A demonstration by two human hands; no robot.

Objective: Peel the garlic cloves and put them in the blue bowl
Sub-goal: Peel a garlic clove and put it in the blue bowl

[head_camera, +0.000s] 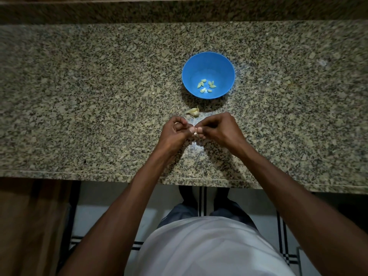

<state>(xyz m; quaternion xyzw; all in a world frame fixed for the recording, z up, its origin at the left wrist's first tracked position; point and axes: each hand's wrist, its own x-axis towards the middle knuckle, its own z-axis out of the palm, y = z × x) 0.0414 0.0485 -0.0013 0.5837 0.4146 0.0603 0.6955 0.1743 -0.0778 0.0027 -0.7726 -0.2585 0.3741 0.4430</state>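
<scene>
Garlic clove: pinched between left hand and right hand, fingers curled. Garlic piece: on countertop, just beyond hands. Blue bowl: farther back, holds peeled cloves.

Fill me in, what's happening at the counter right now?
A person is peeling garlic over the granite counter. Both the left hand and the right hand pinch a small clove between their fingertips. Several peeled cloves already lie in the blue bowl. The rest of the garlic bulb sits on the counter between the bowl and the hands.
</scene>
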